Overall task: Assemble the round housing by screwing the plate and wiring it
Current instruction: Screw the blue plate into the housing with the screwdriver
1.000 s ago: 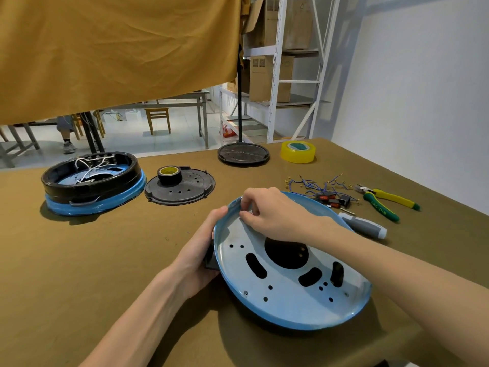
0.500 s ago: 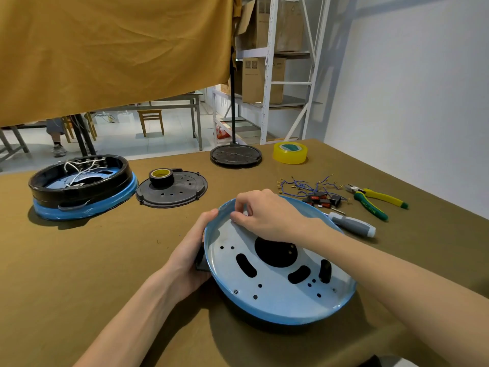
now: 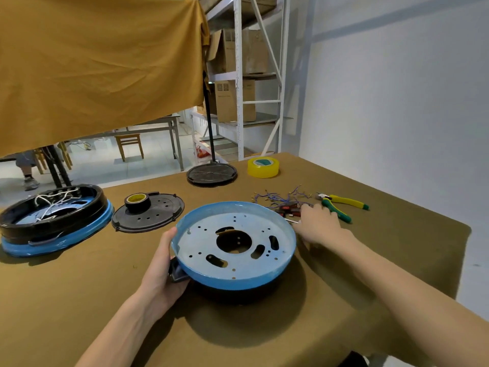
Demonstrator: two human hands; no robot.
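While the left hand (image 3: 161,271) grips the near-left rim of the round housing (image 3: 234,247) to keep it propped on the surface (image 3: 79,295), the right hand (image 3: 318,225) is over by the screwdriver shaft (image 3: 291,220) beside the far-right rim, fingers curled, though I can't tell if it's actually got hold of it. Housing sits mid-surface: blue dish, pale perforated plate (image 3: 201,242) inside, big centre hole, one screw (image 3: 189,230) standing up, no wiring in it yet.
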